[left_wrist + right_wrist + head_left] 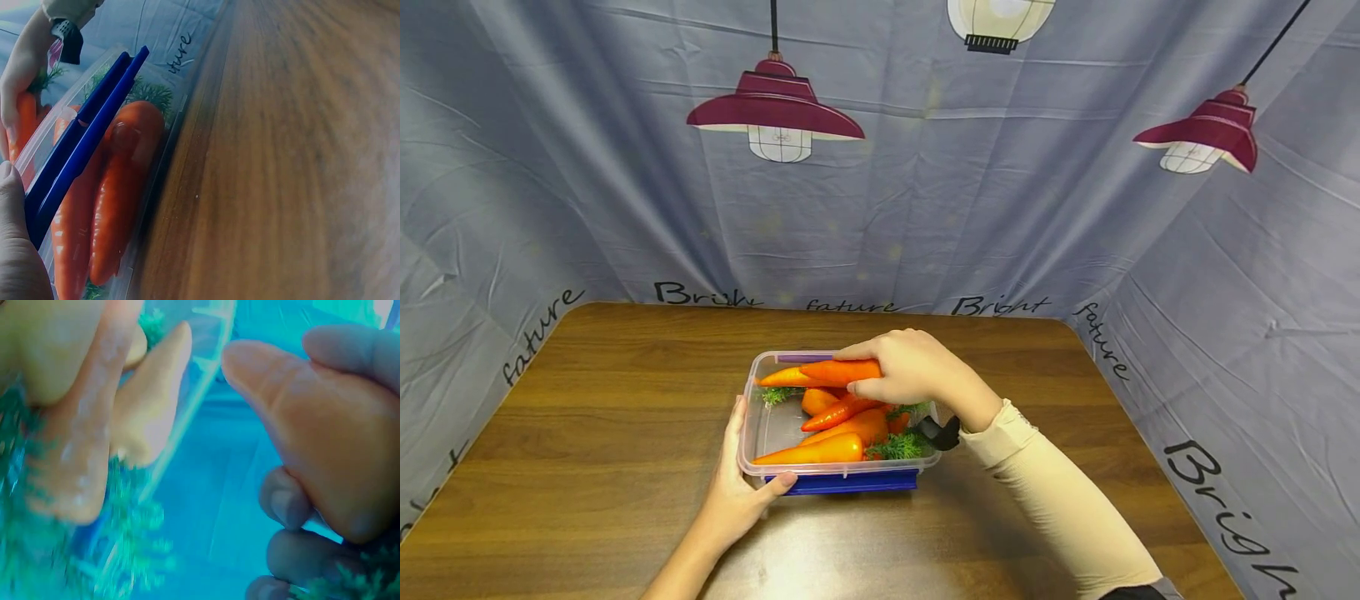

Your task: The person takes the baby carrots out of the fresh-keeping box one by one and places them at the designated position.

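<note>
A clear plastic food container (pixel 747 437) with blue latches stands on the table, filled with several toy carrots (pixel 820 451) with green leafy tops (pixel 898 447). My left hand (pixel 733 492) grips its near left corner, thumb on the front by the blue latch (pixel 857 482) and fingers along the side wall. Over the container's far part, my right hand (pixel 917 367) holds an orange carrot (pixel 850 372) between thumb and fingers. In the right wrist view that carrot (pixel 337 431) has its narrow end free of the fingers. Through the wall, the left wrist view shows more carrots (pixel 128 187).
The container sits on a brown wooden table (pixel 625 400). A grey-blue curtain (pixel 925 208) printed with lamps and lettering hangs around its back and sides. A dark strap end (pixel 938 433) hangs from the right wrist beside the container's right edge.
</note>
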{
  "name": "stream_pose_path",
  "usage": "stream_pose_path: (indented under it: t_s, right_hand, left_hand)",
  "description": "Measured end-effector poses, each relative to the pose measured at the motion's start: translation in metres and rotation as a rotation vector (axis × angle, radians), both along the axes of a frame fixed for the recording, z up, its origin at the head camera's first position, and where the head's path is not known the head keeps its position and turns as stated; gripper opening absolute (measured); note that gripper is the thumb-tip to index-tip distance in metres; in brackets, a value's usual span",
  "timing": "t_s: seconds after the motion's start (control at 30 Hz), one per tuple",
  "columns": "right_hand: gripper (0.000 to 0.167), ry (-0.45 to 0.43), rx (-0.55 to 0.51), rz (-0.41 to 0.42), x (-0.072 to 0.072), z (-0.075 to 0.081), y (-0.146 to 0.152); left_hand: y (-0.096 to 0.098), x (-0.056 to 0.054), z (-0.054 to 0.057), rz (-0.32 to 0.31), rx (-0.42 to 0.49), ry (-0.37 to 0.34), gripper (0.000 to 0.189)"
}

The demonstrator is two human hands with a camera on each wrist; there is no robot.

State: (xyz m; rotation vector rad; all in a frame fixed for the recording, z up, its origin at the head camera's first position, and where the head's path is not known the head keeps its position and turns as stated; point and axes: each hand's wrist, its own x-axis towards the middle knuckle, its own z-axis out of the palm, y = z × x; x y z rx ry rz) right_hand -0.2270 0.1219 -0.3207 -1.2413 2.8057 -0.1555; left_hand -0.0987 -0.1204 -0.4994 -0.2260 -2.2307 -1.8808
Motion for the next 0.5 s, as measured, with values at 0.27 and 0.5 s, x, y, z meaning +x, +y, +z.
stream_pose_path:
  t_s: [0.27, 0.5]
  right_hand:
    - [0.048, 0.098, -0.134, -0.190, 0.000, 0.002, 0.036]
    - [0.052, 0.177, -0.214, -0.338, -0.005, -0.005, 0.062]
  left_hand:
    - [0.000, 0.000, 0.000, -0.001, 0.003, 0.009, 0.122]
    - [0.000, 0.001, 0.001, -0.005, 0.011, -0.001, 0.122]
